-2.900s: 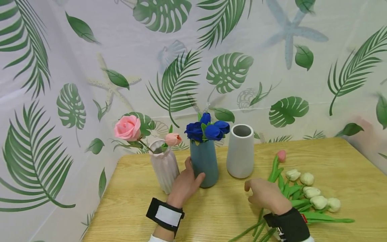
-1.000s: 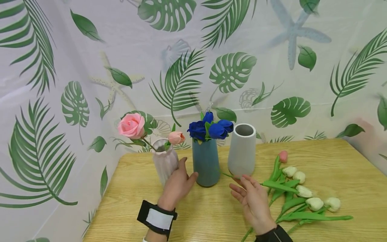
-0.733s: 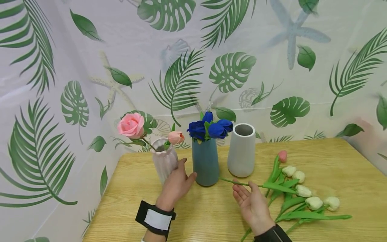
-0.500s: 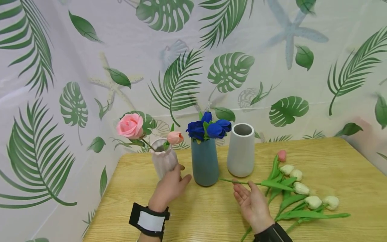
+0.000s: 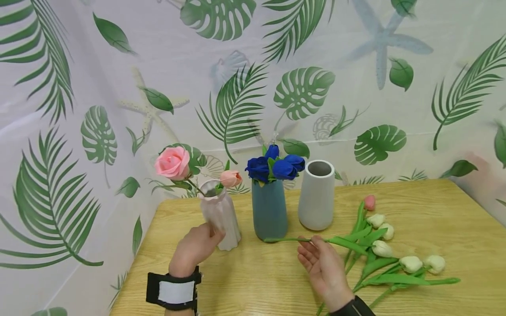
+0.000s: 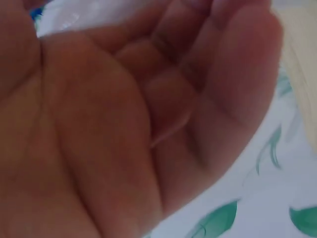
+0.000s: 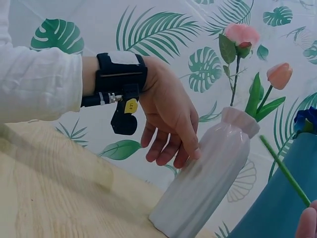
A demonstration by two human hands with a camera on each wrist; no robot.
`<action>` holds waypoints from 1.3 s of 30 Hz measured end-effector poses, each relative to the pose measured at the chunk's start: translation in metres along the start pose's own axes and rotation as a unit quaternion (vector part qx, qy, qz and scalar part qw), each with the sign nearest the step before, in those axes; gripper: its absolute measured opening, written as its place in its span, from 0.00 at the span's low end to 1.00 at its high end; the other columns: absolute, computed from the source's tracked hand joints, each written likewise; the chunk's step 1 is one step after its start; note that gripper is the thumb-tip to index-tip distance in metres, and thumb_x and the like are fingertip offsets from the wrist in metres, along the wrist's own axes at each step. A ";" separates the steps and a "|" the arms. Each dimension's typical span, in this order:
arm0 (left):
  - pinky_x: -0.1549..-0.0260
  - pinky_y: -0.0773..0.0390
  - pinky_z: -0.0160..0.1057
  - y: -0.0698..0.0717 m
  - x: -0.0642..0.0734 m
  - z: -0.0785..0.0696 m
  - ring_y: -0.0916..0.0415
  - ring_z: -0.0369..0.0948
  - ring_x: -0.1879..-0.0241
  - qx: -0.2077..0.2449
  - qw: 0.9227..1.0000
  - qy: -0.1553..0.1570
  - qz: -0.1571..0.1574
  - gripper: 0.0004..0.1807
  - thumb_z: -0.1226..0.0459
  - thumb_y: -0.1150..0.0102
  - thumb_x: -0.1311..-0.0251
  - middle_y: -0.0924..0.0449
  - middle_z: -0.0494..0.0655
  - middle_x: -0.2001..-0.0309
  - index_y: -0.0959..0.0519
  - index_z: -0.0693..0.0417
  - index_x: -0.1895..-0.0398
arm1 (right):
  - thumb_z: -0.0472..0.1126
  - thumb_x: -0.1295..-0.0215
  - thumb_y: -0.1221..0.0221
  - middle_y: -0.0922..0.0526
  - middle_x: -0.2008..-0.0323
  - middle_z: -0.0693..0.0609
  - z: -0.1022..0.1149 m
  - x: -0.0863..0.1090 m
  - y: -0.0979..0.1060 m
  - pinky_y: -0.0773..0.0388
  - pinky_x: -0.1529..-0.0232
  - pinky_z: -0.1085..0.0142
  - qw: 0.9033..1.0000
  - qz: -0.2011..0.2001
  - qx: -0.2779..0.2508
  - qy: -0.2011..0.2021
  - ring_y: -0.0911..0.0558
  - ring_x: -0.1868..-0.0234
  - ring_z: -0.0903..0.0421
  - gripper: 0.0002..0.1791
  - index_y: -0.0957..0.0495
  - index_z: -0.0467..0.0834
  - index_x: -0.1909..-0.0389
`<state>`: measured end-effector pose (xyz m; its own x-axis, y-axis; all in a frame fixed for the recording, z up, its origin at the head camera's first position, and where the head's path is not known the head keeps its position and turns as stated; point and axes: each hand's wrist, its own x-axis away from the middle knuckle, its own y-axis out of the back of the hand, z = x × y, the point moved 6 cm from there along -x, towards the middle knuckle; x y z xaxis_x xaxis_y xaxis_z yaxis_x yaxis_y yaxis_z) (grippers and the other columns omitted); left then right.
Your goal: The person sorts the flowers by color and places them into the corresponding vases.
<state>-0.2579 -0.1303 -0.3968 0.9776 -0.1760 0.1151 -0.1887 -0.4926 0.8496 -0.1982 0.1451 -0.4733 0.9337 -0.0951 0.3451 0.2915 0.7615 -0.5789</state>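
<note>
My left hand point(image 5: 193, 248) is at the near left side of a ribbed pale pink vase point(image 5: 229, 230), its thumb against the wall. In the right wrist view the fingers point(image 7: 161, 148) hang loosely beside the vase, not wrapped round it. That vase holds a pink rose point(image 5: 172, 163) and a peach tulip point(image 5: 231, 178). My right hand point(image 5: 326, 272), palm up, pinches the green stem of a white tulip point(image 5: 382, 249) between thumb and fingers. The stem lies level, its cut end before the blue vase point(image 5: 269, 210), and its bloom hangs over the other flowers.
Blue flowers point(image 5: 272, 166) fill the blue vase. A white vase point(image 5: 316, 202) with no flowers stands to its right. More white tulips point(image 5: 411, 264) and one pink tulip point(image 5: 369, 202) lie on the wooden table point(image 5: 454, 228). A leaf-printed cloth point(image 5: 300, 44) hangs behind.
My left hand has gone from between the blue and pink vases to the pink vase's left side. My right hand has picked up a white tulip and shifted its stem leftward.
</note>
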 end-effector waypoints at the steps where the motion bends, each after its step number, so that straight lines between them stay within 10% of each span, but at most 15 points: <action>1: 0.70 0.24 0.46 0.002 0.000 0.002 0.20 0.47 0.66 -0.004 1.000 0.010 -0.012 0.24 0.50 0.50 0.28 0.18 0.55 0.64 0.22 0.66 0.54 | 0.43 0.20 0.57 0.19 0.62 0.58 0.000 0.001 0.001 0.22 0.59 0.74 1.000 -0.001 0.002 0.002 0.19 0.67 0.67 0.07 0.41 0.48 0.47; 9: 0.59 0.21 0.56 0.001 -0.003 -0.003 0.21 0.60 0.49 -0.007 0.999 0.029 -0.028 0.42 0.47 0.49 0.30 0.25 0.73 0.44 0.41 0.78 0.33 | 0.42 0.21 0.52 0.18 0.64 0.62 -0.003 0.005 0.006 0.22 0.59 0.76 1.000 0.001 0.011 0.008 0.18 0.69 0.70 0.12 0.42 0.48 0.44; 14: 0.67 0.21 0.50 -0.008 -0.002 -0.017 0.18 0.48 0.63 -0.051 0.999 0.017 -0.008 0.27 0.49 0.51 0.29 0.17 0.57 0.60 0.20 0.67 0.53 | 0.45 0.20 0.55 0.18 0.66 0.59 0.001 0.006 0.009 0.21 0.61 0.74 1.000 -0.011 -0.005 0.012 0.18 0.69 0.67 0.07 0.38 0.48 0.48; 19: 0.79 0.33 0.41 -0.032 -0.002 -0.049 0.32 0.40 0.80 -0.066 0.995 -0.062 0.039 0.21 0.52 0.47 0.30 0.29 0.44 0.79 0.23 0.57 0.77 | 0.44 0.20 0.58 0.19 0.67 0.58 0.009 0.010 0.010 0.21 0.63 0.74 0.999 -0.016 -0.006 0.027 0.18 0.71 0.66 0.08 0.36 0.46 0.50; 23: 0.77 0.30 0.38 -0.071 -0.008 -0.085 0.29 0.38 0.79 -0.034 0.981 -0.142 0.129 0.20 0.51 0.44 0.31 0.23 0.44 0.75 0.22 0.61 0.59 | 0.45 0.19 0.58 0.18 0.64 0.58 0.020 0.016 0.011 0.21 0.63 0.75 0.999 -0.010 -0.004 0.052 0.18 0.71 0.67 0.10 0.40 0.46 0.46; 26: 0.62 0.21 0.42 -0.102 -0.018 -0.107 0.19 0.43 0.60 0.019 0.976 -0.150 0.156 0.29 0.50 0.43 0.32 0.18 0.54 0.54 0.31 0.63 0.38 | 0.45 0.19 0.59 0.19 0.62 0.58 0.026 0.019 0.012 0.21 0.61 0.74 0.998 -0.007 -0.006 0.061 0.19 0.69 0.67 0.09 0.41 0.46 0.47; 31: 0.41 0.27 0.53 -0.136 -0.047 -0.133 0.36 0.60 0.32 0.092 0.982 -0.152 0.057 0.48 0.52 0.40 0.33 0.43 0.72 0.30 0.54 0.69 0.24 | 0.43 0.20 0.57 0.19 0.66 0.57 0.036 0.019 0.017 0.22 0.61 0.75 0.997 -0.002 -0.050 0.055 0.19 0.68 0.66 0.07 0.37 0.45 0.49; 39: 0.44 0.28 0.60 -0.145 -0.080 -0.170 0.35 0.66 0.39 0.204 0.957 -0.174 -0.108 0.62 0.52 0.27 0.46 0.43 0.74 0.36 0.62 0.70 0.25 | 0.38 0.25 0.47 0.18 0.64 0.53 0.058 0.026 0.017 0.19 0.67 0.73 0.984 -0.026 -0.083 0.157 0.17 0.73 0.63 0.14 0.40 0.44 0.46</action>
<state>-0.2934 0.1003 -0.4417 0.9213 -0.2702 -0.2796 -0.0750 -0.8290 0.5542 -0.1809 0.1925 -0.4315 0.9270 -0.3449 0.1472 0.3464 0.6376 -0.6881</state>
